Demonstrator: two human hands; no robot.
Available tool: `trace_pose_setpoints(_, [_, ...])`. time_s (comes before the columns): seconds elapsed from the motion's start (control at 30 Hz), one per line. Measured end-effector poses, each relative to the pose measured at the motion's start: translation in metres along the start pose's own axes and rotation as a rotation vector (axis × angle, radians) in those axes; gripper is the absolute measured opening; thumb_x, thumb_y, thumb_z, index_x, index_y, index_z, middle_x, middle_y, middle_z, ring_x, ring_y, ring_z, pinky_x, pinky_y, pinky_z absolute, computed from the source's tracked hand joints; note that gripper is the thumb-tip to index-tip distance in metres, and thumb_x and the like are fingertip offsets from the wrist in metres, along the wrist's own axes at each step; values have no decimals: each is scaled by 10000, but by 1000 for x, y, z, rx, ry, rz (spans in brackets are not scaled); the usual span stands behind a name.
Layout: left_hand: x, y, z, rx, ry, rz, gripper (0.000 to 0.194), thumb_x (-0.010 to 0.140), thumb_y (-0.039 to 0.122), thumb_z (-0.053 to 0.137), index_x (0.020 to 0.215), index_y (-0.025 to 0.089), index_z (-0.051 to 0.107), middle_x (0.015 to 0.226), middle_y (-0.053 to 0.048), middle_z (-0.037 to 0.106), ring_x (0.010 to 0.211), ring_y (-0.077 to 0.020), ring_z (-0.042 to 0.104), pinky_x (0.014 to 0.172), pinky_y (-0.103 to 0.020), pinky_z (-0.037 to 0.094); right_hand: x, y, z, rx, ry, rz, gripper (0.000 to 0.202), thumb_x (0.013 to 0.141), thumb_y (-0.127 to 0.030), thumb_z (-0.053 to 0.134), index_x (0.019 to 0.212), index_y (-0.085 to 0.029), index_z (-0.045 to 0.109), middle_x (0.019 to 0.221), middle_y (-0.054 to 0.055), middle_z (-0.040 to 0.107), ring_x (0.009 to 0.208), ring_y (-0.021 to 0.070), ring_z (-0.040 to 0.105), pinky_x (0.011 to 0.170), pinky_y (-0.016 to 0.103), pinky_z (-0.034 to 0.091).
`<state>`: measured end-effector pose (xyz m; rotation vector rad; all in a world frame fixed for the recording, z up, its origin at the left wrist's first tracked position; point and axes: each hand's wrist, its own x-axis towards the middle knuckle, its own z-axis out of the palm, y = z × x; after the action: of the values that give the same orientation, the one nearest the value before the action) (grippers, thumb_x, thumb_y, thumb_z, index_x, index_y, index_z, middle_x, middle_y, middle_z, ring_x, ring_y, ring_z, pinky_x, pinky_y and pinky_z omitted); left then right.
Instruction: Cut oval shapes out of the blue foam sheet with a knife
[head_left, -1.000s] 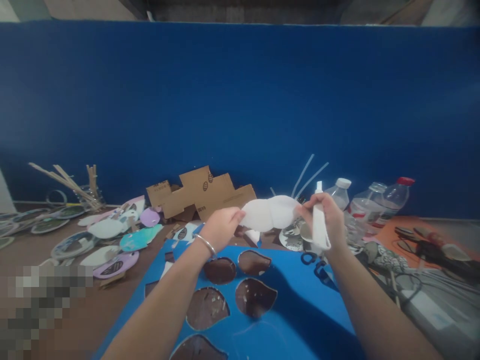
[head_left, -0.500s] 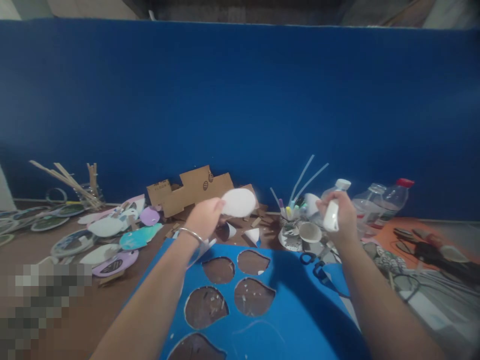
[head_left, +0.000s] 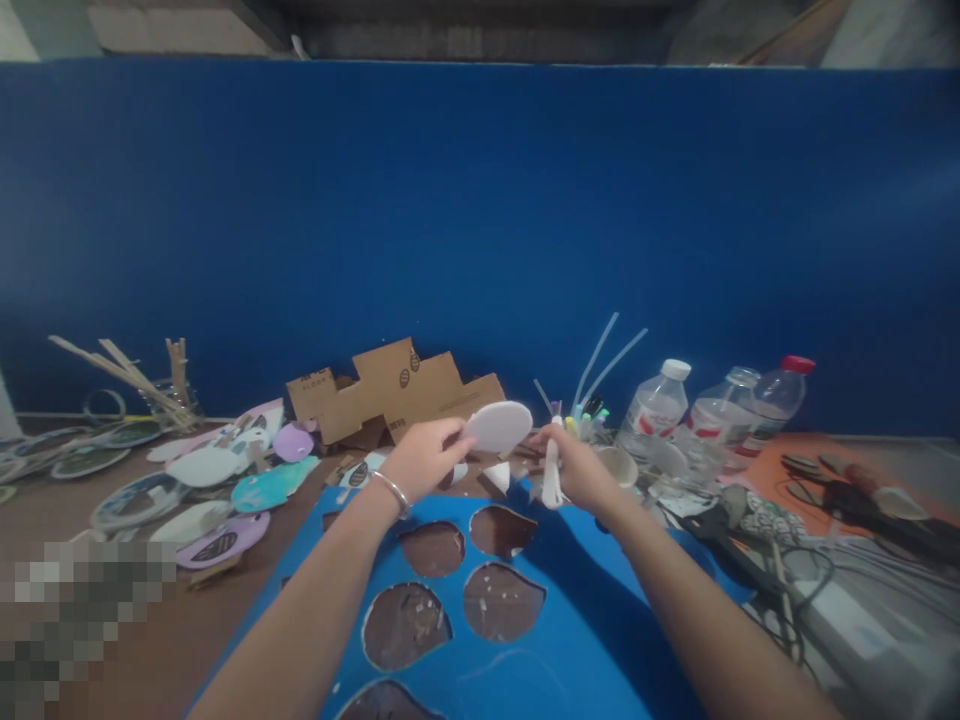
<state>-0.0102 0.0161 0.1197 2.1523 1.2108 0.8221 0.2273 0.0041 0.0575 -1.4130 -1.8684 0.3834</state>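
My left hand point(head_left: 429, 452), with a silver bangle at the wrist, pinches a white oval piece point(head_left: 499, 427) by its left edge. Close to the right of it, my right hand point(head_left: 577, 465) is closed around a folded white strip-like item point(head_left: 553, 478); what exactly it is stays unclear. Both hands are above the far edge of a blue sheet point(head_left: 585, 620) that has several leaf-shaped holes cut through it. A small white cone-like piece point(head_left: 496, 477) lies beyond the sheet, between the hands.
Cut cardboard point(head_left: 405, 385) leans at the blue wall. Painted fish-like shapes point(head_left: 225, 540) and sticks in a jar point(head_left: 176, 390) are at left. Pens point(head_left: 589, 412), a white-capped bottle point(head_left: 658, 400), a red-capped bottle point(head_left: 780, 395) and cables point(head_left: 821, 560) sit at right.
My right hand has moved left and down from in front of the bottles, bringing the white item near the oval. My left hand has shifted slightly right and down with the oval, which now appears tilted flatter.
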Motion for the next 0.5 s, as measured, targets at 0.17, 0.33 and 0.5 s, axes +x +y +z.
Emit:
trace_pose_setpoints(0.17, [0,3,-1,206,86,134,172,773,298,456,755,198,593,748,-17,614,656,-157,537,583,-246,362,3,4,-5,493,-42,44,449,653,-161,533,1076,-217,391,1039,75,529,945,196,549,674,309,471])
trace_pose_setpoints(0.33, [1,1,-1,301,144,197,144,779,264,453,772,198,581,758,-18,592,670,-148,509,600,-251,344,8,0,-1,780,92,114,202,752,-240,441,951,-215,413,922,36,547,803,164,607,628,301,496])
trace_pose_setpoints(0.5, [0,1,-1,285,157,189,129,769,282,472,766,192,564,758,-23,570,670,-150,500,593,-254,354,5,-7,0,652,144,121,334,789,-288,401,1101,-248,289,760,-45,520,313,39,380,306,170,307])
